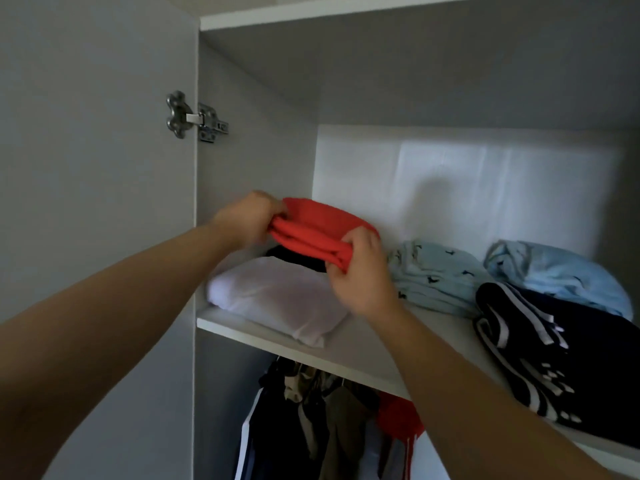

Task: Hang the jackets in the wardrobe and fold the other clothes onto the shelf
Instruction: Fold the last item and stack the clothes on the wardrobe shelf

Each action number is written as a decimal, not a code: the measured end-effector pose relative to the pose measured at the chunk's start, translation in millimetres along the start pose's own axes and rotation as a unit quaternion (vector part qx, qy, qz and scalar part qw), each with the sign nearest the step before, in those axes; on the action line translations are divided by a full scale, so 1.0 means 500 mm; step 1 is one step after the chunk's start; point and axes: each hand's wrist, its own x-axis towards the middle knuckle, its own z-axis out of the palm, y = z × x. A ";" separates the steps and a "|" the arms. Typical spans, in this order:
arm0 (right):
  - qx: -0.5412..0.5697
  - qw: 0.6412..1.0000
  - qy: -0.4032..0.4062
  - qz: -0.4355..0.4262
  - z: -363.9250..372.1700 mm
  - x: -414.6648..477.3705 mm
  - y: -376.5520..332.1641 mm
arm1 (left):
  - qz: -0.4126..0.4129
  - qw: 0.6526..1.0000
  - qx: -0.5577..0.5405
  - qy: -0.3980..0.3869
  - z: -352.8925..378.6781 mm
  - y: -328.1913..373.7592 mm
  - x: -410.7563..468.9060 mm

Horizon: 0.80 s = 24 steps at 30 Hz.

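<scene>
**A:** Where is the red garment [322, 225] now?

**B:** It is folded and held in the air above the left end of the shelf [363, 348]. It is over a white folded garment [277, 296] that lies on the shelf. I cannot tell if the two touch.

**A:** How do the hands hold it?

**B:** The left hand [249, 216] grips its left end, with the fingers curled around the folds. The right hand [360, 275] grips the right end, its fingers also closed on the cloth.

**A:** What else lies on the shelf?

**B:** A black garment [294, 254] lies behind the white one, partly hidden. Near the middle of the shelf is a light blue garment [433, 275] with small dark figures. A second light blue garment [561, 271] is at the right end, at the back. In front of it lies a dark striped garment [554, 351].

**A:** And under the shelf?

**B:** Hanging clothes [311, 410], dark and beige, and one red piece [398, 415]. Left of the shelf the door [86, 168] stands open, with its metal hinge [194, 116] higher than the shelf.
</scene>
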 end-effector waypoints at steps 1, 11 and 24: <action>0.003 0.998 -0.062 0.005 0.030 -0.014 0.007 | -0.014 0.990 0.127 -0.064 0.011 -0.007 -0.018; -0.028 0.942 -0.333 0.035 0.109 -0.056 0.052 | -0.111 0.931 0.166 -0.306 0.070 0.027 -0.017; 0.074 0.970 -0.040 0.228 0.180 0.008 0.069 | -0.250 0.929 -0.119 -0.244 0.216 -0.038 0.045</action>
